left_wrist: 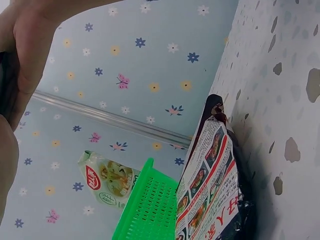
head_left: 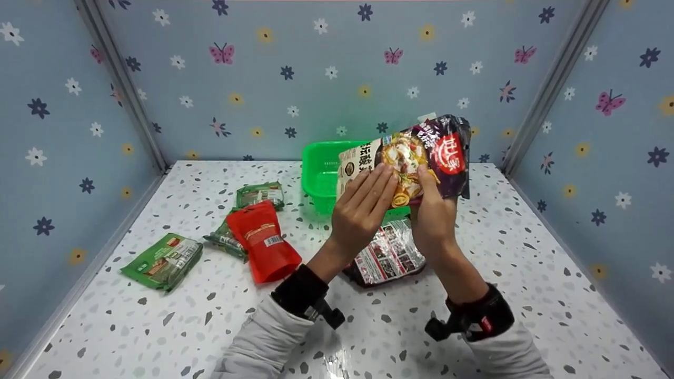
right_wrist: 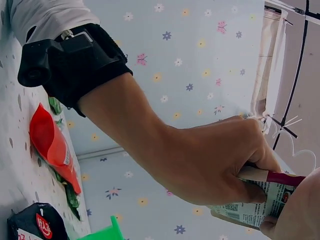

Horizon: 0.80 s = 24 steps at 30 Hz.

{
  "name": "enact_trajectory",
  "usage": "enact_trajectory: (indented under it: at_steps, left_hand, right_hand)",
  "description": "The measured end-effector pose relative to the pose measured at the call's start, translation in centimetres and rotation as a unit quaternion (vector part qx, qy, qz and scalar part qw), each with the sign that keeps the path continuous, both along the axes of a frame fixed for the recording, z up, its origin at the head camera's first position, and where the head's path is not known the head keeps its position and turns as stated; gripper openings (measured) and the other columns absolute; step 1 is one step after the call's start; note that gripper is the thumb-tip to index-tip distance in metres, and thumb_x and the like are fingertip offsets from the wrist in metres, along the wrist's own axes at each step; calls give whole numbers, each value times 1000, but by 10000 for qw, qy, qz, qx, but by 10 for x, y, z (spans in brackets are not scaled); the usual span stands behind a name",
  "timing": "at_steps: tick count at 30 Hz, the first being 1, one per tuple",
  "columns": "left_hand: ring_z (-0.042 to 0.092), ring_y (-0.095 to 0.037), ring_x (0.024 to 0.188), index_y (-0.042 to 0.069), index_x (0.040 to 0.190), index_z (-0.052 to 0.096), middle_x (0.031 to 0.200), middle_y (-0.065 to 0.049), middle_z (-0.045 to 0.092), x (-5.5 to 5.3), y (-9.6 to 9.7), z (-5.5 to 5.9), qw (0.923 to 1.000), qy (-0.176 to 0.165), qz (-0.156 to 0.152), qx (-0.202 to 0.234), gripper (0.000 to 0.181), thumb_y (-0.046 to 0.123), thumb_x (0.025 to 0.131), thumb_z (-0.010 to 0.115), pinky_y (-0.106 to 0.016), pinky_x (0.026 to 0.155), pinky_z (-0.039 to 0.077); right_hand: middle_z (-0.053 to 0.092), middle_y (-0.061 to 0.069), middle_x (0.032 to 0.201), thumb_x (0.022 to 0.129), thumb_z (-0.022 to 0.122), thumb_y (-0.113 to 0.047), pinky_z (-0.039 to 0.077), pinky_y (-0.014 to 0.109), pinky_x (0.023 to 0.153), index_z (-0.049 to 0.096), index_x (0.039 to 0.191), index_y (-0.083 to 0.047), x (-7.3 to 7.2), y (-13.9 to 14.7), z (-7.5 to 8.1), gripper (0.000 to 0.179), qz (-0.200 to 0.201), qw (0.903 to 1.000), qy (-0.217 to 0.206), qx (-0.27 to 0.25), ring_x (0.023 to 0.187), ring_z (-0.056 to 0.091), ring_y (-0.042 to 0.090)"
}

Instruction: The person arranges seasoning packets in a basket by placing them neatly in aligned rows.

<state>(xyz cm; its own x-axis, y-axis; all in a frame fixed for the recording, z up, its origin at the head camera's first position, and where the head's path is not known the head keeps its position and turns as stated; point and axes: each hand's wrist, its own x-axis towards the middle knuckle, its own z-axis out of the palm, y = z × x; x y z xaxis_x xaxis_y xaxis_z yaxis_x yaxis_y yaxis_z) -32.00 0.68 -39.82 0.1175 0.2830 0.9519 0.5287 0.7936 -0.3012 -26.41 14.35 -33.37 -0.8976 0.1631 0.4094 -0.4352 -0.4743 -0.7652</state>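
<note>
Both hands hold a purple-and-cream food pouch [head_left: 450, 152] with a soup picture and a red logo, tilted up in front of the green basket [head_left: 318, 176]. The left hand [head_left: 360, 210] has its fingers laid across the pouch's front, and its thumb shows on the printed back in the right wrist view. My right hand [head_left: 436, 223] grips the lower right part, thumb on the front and fingers behind. Beneath the hands, a dark-edged pouch [head_left: 389, 255] lies on the table with its silvery printed side up.
Left of the hands lie a red pouch [head_left: 266, 242] and green packets [head_left: 168, 260], one partly under the red pouch. A pale green-and-white packet [left_wrist: 112, 180] sticks up from the basket in the left wrist view. Flower-patterned walls [head_left: 337, 63] enclose the speckled table [head_left: 526, 273].
</note>
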Motion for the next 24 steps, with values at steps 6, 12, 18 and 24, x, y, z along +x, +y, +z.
enact_trajectory:
  at_steps: [6,12,18,24]
  left_hand:
    - [81,-25,130,7,134,83,135,-11,84,0,0,1,9997,171,143,-40,34,1,100,82,-39,116,63]
    - [81,-25,130,7,134,83,135,-11,84,-2,0,1,9996,232,143,-75,35,0,99,83,-40,116,63]
    - [80,-26,131,6,134,83,136,-11,83,-1,-1,0,9995,237,179,-99,35,0,100,82,-41,116,63]
    - [80,-27,131,5,134,82,137,-12,83,0,-1,1,9995,262,134,-92,35,1,100,82,-41,117,63]
  right_hand:
    - [62,15,154,121,45,-14,60,36,120,44,163,-4,0,0,0,43,53,9989,-336,-325,141,67,24]
    - [60,15,154,121,42,-9,59,39,122,41,164,-3,-1,-2,1,43,39,9977,-237,-629,142,65,28]
    - [58,14,153,122,40,-10,60,39,121,39,164,-2,-1,-6,2,43,47,9948,-372,-942,145,63,29]
    - [58,15,152,121,40,-10,62,41,119,40,161,-2,1,-7,3,40,13,9936,-284,-1090,143,64,31]
